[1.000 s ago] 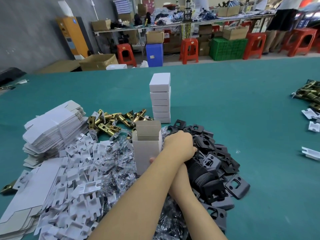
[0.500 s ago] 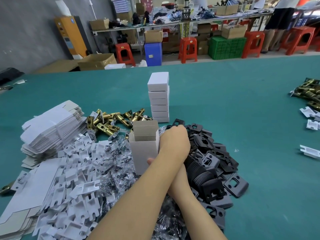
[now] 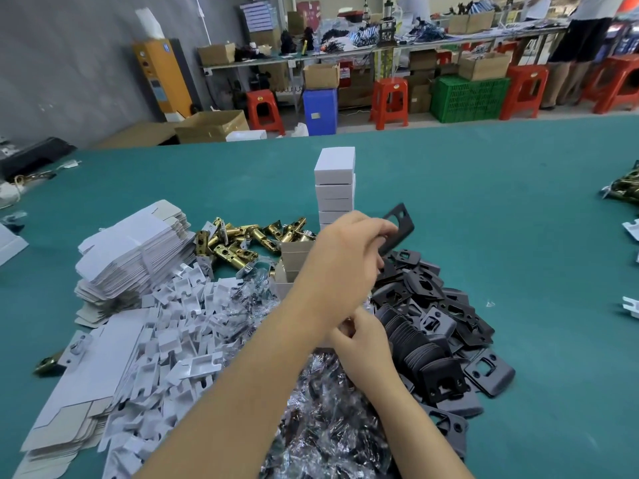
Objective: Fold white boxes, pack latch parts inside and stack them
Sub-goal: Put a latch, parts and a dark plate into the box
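The open white box (image 3: pixel 294 267) stands upright, mostly hidden behind the left hand (image 3: pixel 340 261), whose fingers pinch a black strike plate (image 3: pixel 397 227) jutting toward 1 o'clock. Below, the right hand (image 3: pixel 363 344) grips the box's base. No legible writing.

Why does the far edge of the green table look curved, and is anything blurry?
Head view: the wide-angle lens bows the table edge; the black plate in the left hand is slightly motion-blurred; the plastic bags glint under even overhead light.
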The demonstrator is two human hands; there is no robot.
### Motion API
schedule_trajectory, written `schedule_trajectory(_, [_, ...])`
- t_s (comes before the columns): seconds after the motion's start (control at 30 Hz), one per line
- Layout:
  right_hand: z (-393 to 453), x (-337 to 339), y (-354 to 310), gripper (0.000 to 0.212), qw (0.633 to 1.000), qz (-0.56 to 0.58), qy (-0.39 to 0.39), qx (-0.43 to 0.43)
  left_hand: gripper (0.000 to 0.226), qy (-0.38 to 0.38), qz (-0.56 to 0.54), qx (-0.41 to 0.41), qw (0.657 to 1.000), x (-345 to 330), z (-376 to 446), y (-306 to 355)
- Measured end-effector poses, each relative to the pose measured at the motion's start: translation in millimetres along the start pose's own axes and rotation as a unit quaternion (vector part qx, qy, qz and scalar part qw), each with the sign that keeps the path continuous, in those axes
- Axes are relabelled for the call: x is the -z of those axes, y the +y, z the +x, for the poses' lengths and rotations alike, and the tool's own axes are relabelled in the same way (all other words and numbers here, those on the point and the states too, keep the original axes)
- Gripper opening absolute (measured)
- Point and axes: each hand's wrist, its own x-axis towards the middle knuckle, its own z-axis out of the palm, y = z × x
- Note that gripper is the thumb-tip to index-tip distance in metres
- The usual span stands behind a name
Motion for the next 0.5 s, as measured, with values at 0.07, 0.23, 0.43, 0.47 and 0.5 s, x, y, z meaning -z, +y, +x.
schedule_trajectory(0.07, [-2.1, 2.8, -2.6, 0.016, 0.999, 0.004, -0.010, 0.033, 0.028, 0.016, 0.009, -0.022, 1.000, 24.1, -5.6, -3.6])
schedule_trajectory(0.23, [-1.4, 2.3, -6.9, 0.013, 1.000, 0.024, -0.011, 0.010, 0.048, 0.013, 0.056, 0.004, 0.998, 65.5, -37.3, -37.3])
schedule_trajectory(0.43, [-2.1, 2.4, -7.1, 0.018, 1.000, 0.024, -0.016, 0.010, 0.034, 0.072, 0.117, 0.005, 0.991, 81.9, -58.2, -65.7])
schedule_trajectory(0.47, [-1.9, 2.5, -7.6, 0.020, 1.000, 0.025, -0.015, 0.008, 0.031, 0.074, 0.113, 0.009, 0.991, 82.8, -59.3, -68.5])
schedule_trajectory(0.5, [-1.9, 2.7, -8.2, 0.021, 0.999, 0.027, -0.015, 0.008, 0.027, 0.076, 0.110, 0.015, 0.991, 83.0, -59.8, -71.0])
